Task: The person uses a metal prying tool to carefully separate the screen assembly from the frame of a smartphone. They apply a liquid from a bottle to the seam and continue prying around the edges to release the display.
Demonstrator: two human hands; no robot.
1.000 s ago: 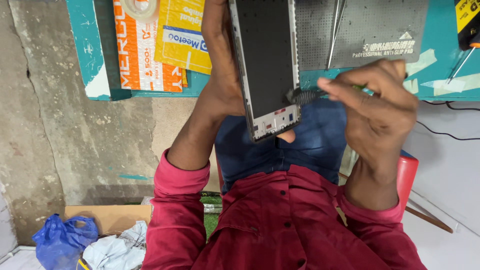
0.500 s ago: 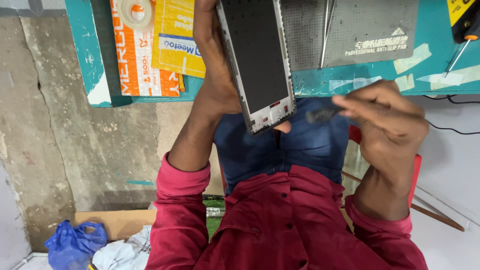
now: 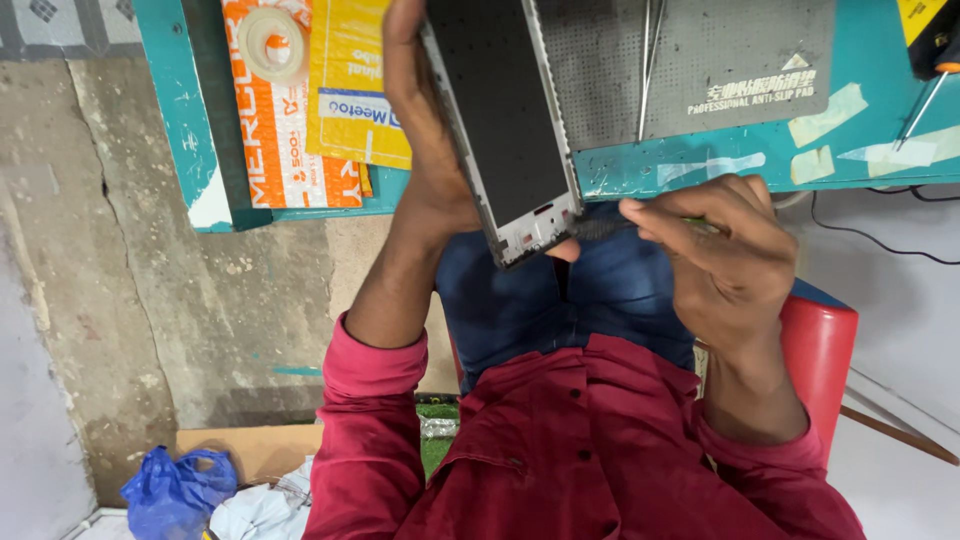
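Your left hand (image 3: 425,150) clamps opened phone frame (image 3: 500,120) upright above lap; right hand (image 3: 725,260) pinches slim tool (image 3: 600,228), tip at frame's lower corner. Risk: tip skids off corner, gouging panel or jabbing thumb beneath.

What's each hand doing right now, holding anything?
Left hand: closed around the flat grey-framed phone chassis, holding it upright.
Right hand: closed on a thin dark tool, tip at the chassis's lower end.

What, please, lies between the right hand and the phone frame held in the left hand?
In the head view, a thin dark tool spans from the right hand to the phone frame.
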